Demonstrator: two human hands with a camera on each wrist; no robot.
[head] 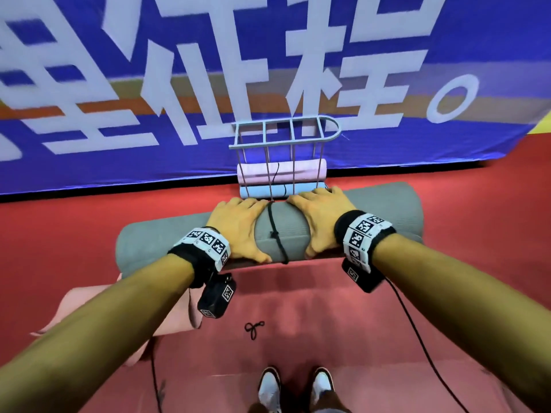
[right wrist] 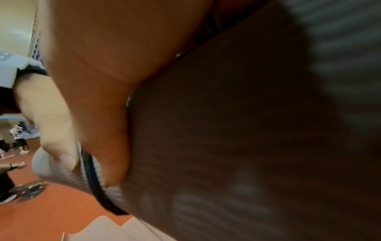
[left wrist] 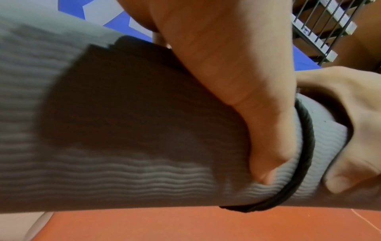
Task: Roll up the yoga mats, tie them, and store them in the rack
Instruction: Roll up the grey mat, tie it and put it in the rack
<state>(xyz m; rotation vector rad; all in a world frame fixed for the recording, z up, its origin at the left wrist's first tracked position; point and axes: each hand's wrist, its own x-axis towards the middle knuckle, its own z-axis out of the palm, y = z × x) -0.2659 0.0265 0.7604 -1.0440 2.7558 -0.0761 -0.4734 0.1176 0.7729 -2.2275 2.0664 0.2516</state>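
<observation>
Mat (head: 167, 245), grey and rolled, is gripped by both hands and carried level above the red floor (head: 465, 210), just in front of the rack (head: 283, 143). Left hand (head: 238, 231) and right hand (head: 320, 222) sit palm-down on top of the roll, fingers curled over the far side and thumbs tucked under the near side, so each is clamped round it. They flank the black cord (head: 275, 234) tied about the middle, knot facing up. Holding close to the tie likely keeps the roll balanced and stops the wraps from loosening; the left wrist view shows a thumb (left wrist: 268, 164) pressing into the ribbed foam right beside the cord.

Beyond the hands the wire rack stands against a blue banner (head: 89, 162). It already holds a pink roll (head: 256, 171) above a pale blue roll (head: 259, 190), both tied. Those two fill the lower part, so the grey one probably has to go above them, and it is much longer than the rack is wide, so its ends will overhang.

Behind the hands a pink mat (head: 89, 302) lies unrolled on the floor under the left forearm, and a loose cord (head: 253, 327) lies beside it, not yet used. Camera cables trail from both wrists.
</observation>
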